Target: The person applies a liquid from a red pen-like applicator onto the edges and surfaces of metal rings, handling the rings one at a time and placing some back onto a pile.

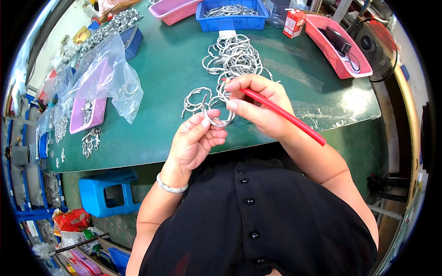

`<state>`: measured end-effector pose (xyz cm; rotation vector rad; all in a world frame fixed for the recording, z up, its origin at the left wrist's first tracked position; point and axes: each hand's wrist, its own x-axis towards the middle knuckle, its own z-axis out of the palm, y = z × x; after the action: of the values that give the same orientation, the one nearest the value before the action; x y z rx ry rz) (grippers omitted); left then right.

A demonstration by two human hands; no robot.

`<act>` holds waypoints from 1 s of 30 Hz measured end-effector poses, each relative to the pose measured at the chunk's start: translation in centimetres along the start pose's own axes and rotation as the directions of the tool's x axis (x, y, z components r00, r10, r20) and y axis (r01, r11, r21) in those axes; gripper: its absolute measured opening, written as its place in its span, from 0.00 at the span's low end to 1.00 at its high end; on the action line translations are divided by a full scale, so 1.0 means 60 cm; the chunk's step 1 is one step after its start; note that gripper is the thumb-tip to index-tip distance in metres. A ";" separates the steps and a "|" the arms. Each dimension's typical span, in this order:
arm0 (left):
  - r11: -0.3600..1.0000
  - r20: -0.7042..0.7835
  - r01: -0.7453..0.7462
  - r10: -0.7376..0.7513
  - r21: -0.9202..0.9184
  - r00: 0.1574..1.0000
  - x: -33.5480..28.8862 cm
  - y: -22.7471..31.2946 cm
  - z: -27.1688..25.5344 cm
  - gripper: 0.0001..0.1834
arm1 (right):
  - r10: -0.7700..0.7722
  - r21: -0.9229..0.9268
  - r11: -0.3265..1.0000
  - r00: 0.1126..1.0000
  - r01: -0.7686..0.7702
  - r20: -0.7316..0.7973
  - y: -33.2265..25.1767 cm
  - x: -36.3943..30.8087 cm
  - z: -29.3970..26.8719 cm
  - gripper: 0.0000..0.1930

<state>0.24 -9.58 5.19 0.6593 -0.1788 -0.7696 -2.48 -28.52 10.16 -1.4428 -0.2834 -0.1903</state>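
My left hand [195, 138] pinches an open silver metal ring [221, 124], about bangle size, between thumb and fingers above the near part of the green table. In my right hand [264, 108] is a slim red rod [294, 120]. Its front end, close to the ring, is partly covered by my fingers, and its back end lies over my wrist. Whether the rod touches the ring I cannot tell. A few similar rings [195, 102] rest just beyond my left hand. Past my right hand, a tangled heap of silver rings [237, 53] spreads on the table.
A blue bin [232, 24] of metal parts stands at the back, a pink basket [338, 69] and a fan [375, 43] at the right. Leftward are a plastic bag [126, 85] and a lilac basket [76, 120]. Below the table edge [115, 166] stands a blue stool [92, 195].
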 end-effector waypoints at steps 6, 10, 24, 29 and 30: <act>0.997 -0.028 -0.050 0.052 0.056 0.998 0.000 0.008 0.003 0.14 | 0.236 0.262 0.941 0.970 -0.215 -0.053 0.017 0.009 -0.013 0.09; 0.997 -0.030 -0.045 0.047 0.069 0.998 0.000 0.010 0.001 0.13 | 0.334 0.261 0.916 0.940 -0.306 -0.069 0.029 0.010 -0.020 0.07; 1.000 -0.122 0.004 -0.006 -0.022 0.993 0.000 0.012 0.010 0.12 | 0.389 0.277 0.888 0.921 -0.367 -0.027 0.042 0.012 -0.030 0.06; 0.964 -0.141 -0.137 0.172 0.228 0.975 -0.003 0.023 0.012 0.10 | 0.294 0.184 0.942 0.954 -0.280 -0.057 0.035 0.014 -0.028 0.06; 0.925 -0.131 -0.205 0.257 0.320 0.957 -0.007 0.033 0.015 0.09 | 0.247 0.125 0.963 0.966 -0.237 -0.075 0.035 0.015 -0.029 0.06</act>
<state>0.76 -8.67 7.18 0.9741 -0.2160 -0.4558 -0.88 -29.95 8.28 -1.3370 -0.0417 -0.0378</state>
